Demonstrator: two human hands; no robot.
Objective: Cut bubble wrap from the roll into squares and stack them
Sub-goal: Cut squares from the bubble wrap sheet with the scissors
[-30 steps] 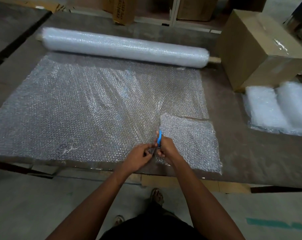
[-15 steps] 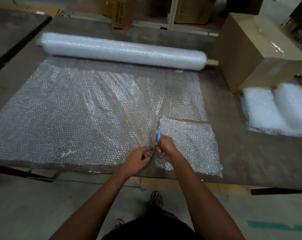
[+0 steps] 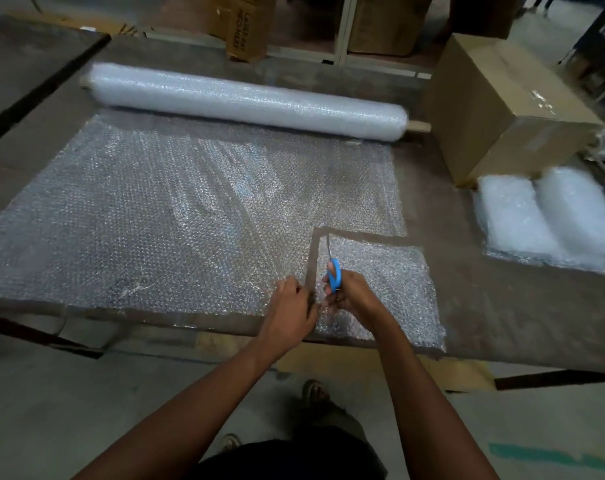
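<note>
**Cut run through to the corner; square freed**

Scissors (image 3: 333, 271) further along the slit than half a second ago: blade tips now at the far corner of the cut, where a dark gap of bare table (image 3: 502, 289) shows between the cut square (image 3: 380, 289) and the main sheet (image 3: 155, 220). A moment earlier no such gap. Judged from that: this square separated on both sides, ready for lifting over to the stack.

Right hand (image 3: 349, 296) curled round the blue handles, blades pointing away from the body, nearly closed as far as visible. Left hand (image 3: 292, 301) pinching the near edge of the main sheet just left of the slit, holding it taut.

Long axis of the scissors along the slit, near to far, roughly square to the roll (image 3: 245, 98). Roll lying across the far side of the table, left to right, sheet still attached and spread toward the near edge. Stacked squares (image 3: 543, 220) well to the right, beside a cardboard box (image 3: 502, 109).
</note>
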